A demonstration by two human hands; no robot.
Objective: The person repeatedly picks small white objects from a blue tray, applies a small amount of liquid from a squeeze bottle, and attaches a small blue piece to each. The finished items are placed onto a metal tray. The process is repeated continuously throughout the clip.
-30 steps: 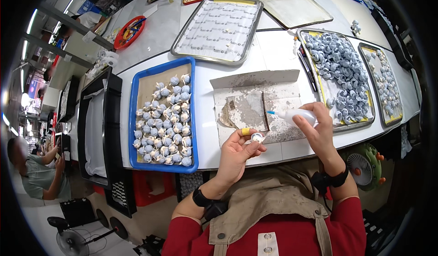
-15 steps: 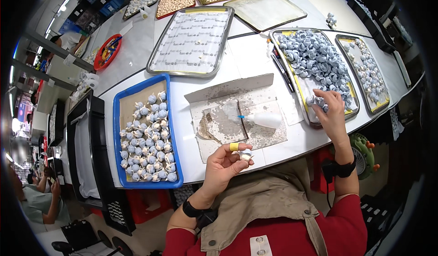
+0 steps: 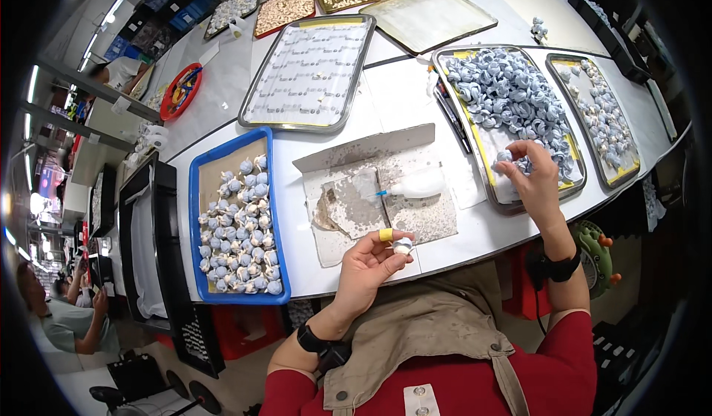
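Between the thumb and fingers of my left hand (image 3: 365, 269), which wears a yellow band on one finger, is a small grey-blue and cream piece (image 3: 403, 245). It is held over the table's near edge, just in front of the stained cardboard (image 3: 426, 222). My right hand (image 3: 537, 182) pinches a rounded grey-blue shell piece (image 3: 504, 156) above the near end of a metal tray (image 3: 506, 207). Heaped on that tray is a pile of similar grey-blue shells (image 3: 508, 90). A white squeeze bottle with a blue tip (image 3: 417, 185) lies on the cardboard.
A blue tray (image 3: 194, 223) of assembled grey-blue and cream pieces stands at left, beside a black crate (image 3: 169, 216). A paper-lined tray (image 3: 297, 75) lies farther back. Another tray (image 3: 602, 119) of pieces is at right. A green fan (image 3: 593, 256) sits below the table edge.
My right hand has closed its fingertips on a grey-blue shell at the tray's near end; its fingers were spread wider before. My left hand keeps its piece, now turned slightly.
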